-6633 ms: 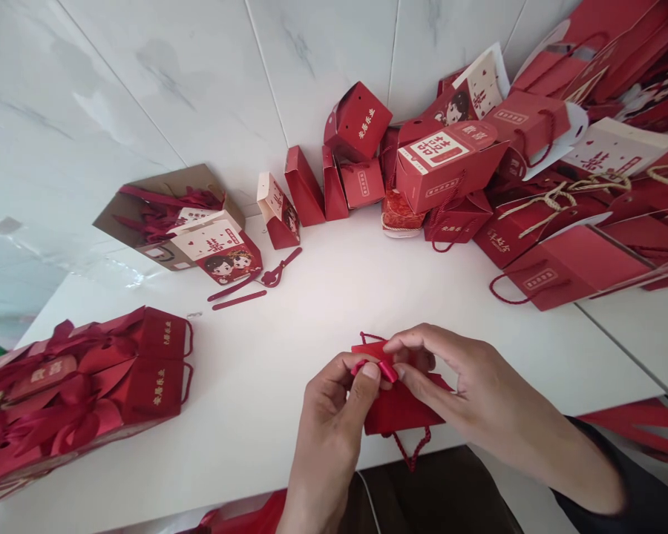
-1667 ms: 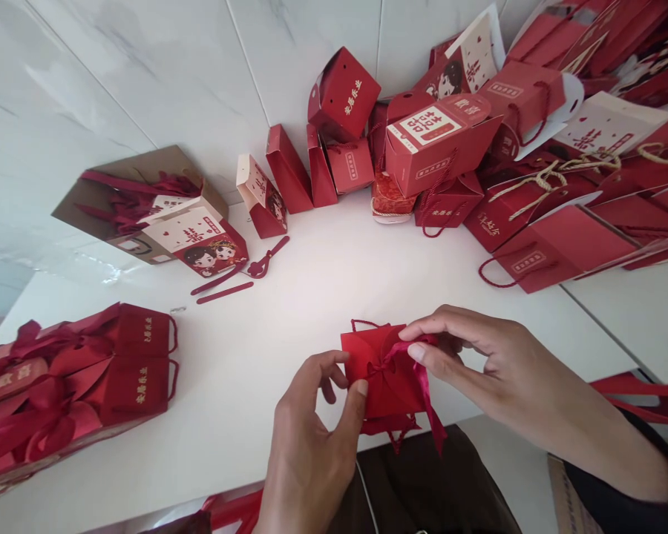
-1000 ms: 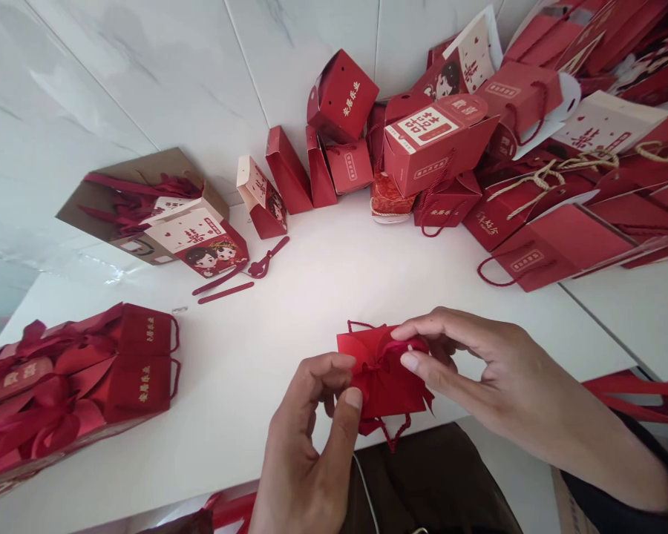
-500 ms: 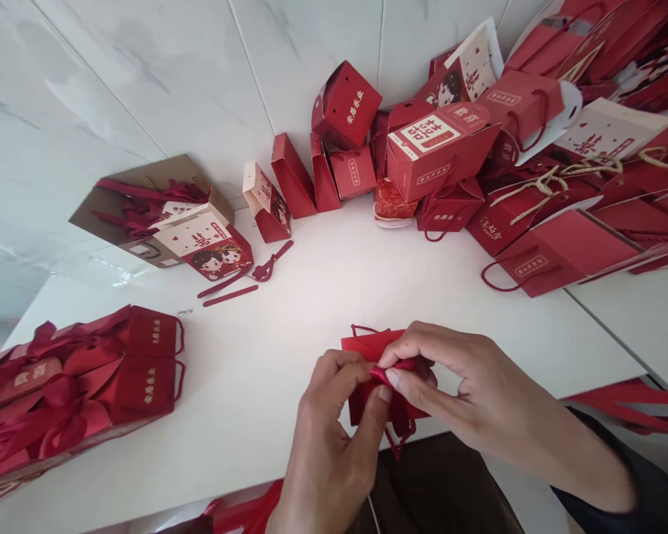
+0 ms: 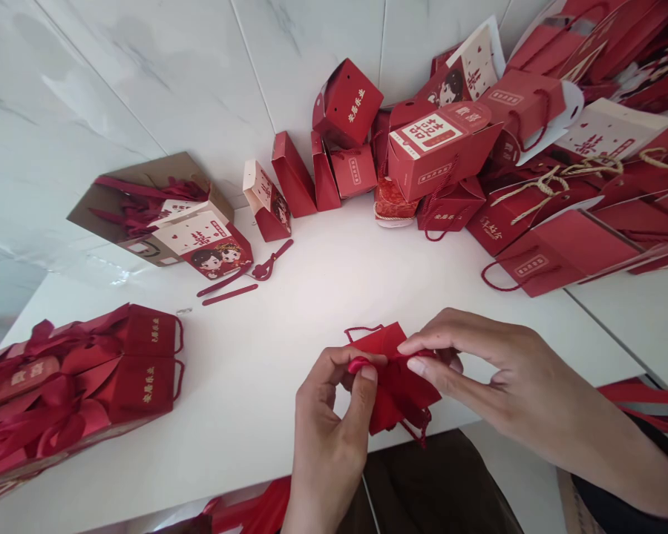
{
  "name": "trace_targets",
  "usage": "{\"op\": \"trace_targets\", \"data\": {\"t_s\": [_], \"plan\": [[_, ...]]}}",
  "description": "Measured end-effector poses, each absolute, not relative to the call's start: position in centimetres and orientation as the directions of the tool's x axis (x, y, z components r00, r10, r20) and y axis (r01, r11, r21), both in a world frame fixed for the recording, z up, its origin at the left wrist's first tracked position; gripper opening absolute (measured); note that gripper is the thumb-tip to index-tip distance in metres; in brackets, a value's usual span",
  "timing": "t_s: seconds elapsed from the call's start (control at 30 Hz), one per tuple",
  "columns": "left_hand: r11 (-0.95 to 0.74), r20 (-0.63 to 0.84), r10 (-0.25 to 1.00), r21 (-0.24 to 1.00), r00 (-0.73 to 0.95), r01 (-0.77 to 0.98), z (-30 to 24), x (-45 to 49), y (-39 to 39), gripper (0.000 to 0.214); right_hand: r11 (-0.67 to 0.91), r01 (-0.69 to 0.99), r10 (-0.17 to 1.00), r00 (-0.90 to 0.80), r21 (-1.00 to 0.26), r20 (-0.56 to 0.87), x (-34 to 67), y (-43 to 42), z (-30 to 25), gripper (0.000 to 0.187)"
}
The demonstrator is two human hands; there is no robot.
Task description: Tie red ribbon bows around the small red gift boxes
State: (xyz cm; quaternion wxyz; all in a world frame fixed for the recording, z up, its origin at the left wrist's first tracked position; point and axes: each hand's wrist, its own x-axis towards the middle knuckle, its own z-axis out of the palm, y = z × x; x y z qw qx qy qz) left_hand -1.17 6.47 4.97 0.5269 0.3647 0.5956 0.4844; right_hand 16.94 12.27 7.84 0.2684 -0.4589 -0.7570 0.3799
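Red card and satin ribbon meet at the lower middle of the frame, where we see a small red box (image 5: 383, 341) on the white table (image 5: 317, 304). Our left hand (image 5: 332, 423) pinches a loop of the ribbon (image 5: 359, 364) between thumb and forefinger; our right hand (image 5: 490, 371) grips another part of it near the box's right side. Our fingers cover much of the box top, so we cannot tell how the knot sits.

At the left edge stand bow-topped boxes (image 5: 145, 386). Above them, a brown carton (image 5: 192, 174) holds a tangle of dark red ribbons (image 5: 145, 211), and a cream-and-red box (image 5: 200, 241) leans at its front, hiding part of the opening. Dark red strips (image 5: 229, 294) lie just beside it. A heap of red boxes (image 5: 445, 152) crowds the upper right, pieces overlapping against the marbled wall (image 5: 328, 37). A dark brown thing (image 5: 434, 489) shows below the table edge.

Half a second ago our fingertips met over the box's middle; now they have drawn apart, with more red card showing between them, and the box has turned a little. The heap and the carton lie as before.
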Motion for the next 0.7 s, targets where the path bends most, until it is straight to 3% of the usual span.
{"op": "trace_targets", "data": {"t_s": [0.2,0.4,0.7], "plan": [[0.206,-0.202,0.971,0.978,-0.128,0.020,5.2,-1.2,6.6,0.010,0.328,0.429,0.854,-0.516,-0.842,0.070,15.8,11.9,8.0,0.016],[0.170,-0.168,0.984,0.985,-0.054,0.040,5.8,-0.8,6.7,0.014,0.291,0.411,0.870,-0.489,-0.864,0.060,15.2,11.8,7.8,0.013],[0.296,-0.304,0.948,0.951,-0.092,-0.095,5.3,-1.0,6.8,0.025,0.272,0.476,0.908,-0.414,-0.837,0.061,15.9,12.1,7.8,0.009]]}}
